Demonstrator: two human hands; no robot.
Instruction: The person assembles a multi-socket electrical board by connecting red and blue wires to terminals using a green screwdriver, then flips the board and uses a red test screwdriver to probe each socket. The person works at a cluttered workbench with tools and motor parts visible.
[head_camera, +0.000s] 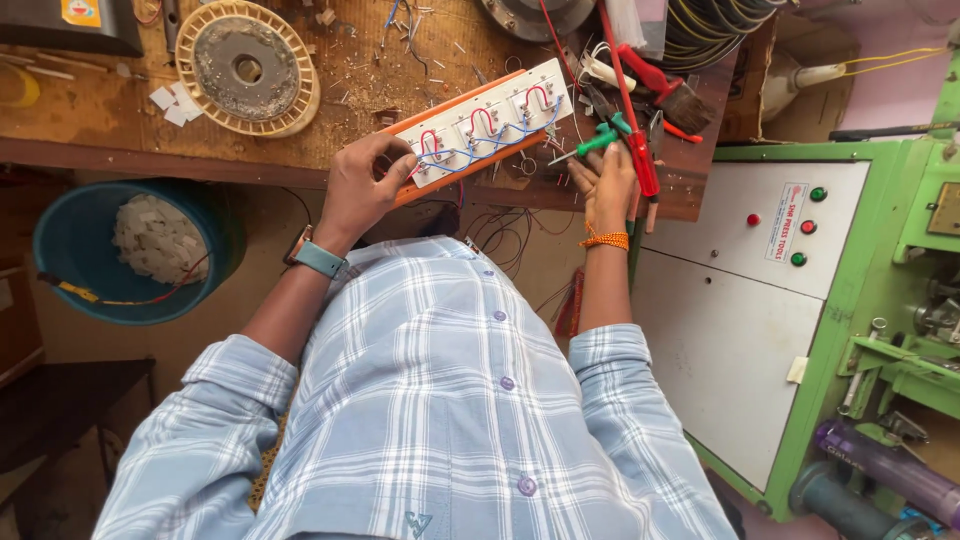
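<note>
An orange board with white switch and socket modules (487, 125) lies face down on the wooden bench, its backs wired with red and blue loops. My left hand (362, 186) grips the board's near left end. My right hand (603, 180) rests at the board's right end, fingers curled around a green-handled screwdriver (594, 144) whose tip points toward the board. A red-handled tool (636, 140) lies right beside that hand.
A round cream fan-like wheel (247, 68) sits at the bench's back left. A blue bucket of white scraps (133, 250) stands below the bench on the left. A green machine cabinet with coloured buttons (790, 250) is at the right. Wire offcuts litter the bench.
</note>
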